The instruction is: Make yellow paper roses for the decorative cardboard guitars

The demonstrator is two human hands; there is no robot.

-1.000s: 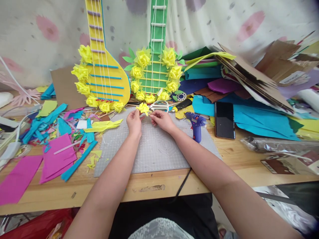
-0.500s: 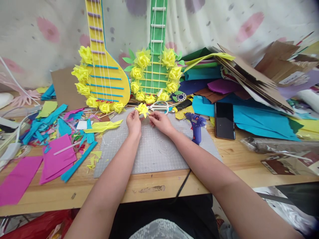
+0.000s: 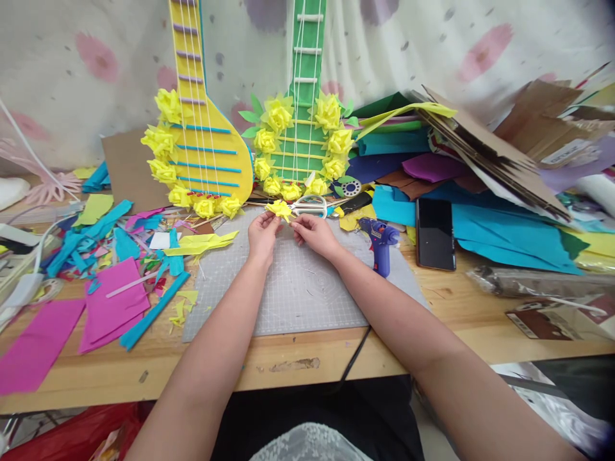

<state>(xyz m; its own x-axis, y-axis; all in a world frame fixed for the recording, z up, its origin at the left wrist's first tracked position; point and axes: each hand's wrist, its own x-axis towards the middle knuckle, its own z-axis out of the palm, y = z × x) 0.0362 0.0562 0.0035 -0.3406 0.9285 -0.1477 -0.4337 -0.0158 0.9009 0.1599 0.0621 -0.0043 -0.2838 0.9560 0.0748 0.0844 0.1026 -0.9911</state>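
A small yellow paper flower [image 3: 279, 209] is pinched between both my hands above the far edge of a grey cutting mat [image 3: 298, 288]. My left hand [image 3: 262, 234] grips its left side with closed fingers. My right hand [image 3: 314, 234] pinches its right side. Just behind the flower lie white-handled scissors [image 3: 310, 205]. Two paper guitar models lean against the wall: a yellow one [image 3: 206, 153] and a green one [image 3: 300, 141], each ringed with yellow paper flowers.
A purple glue gun [image 3: 380, 242] and a black phone [image 3: 435, 233] lie right of the mat. Pink, blue and yellow paper scraps [image 3: 115, 269] cover the left of the wooden table [image 3: 298, 365]. Stacked coloured paper and cardboard [image 3: 485, 153] fill the right.
Both hands kept pinching the flower and shifted it slightly; the view drifted a little. Nothing else moved.
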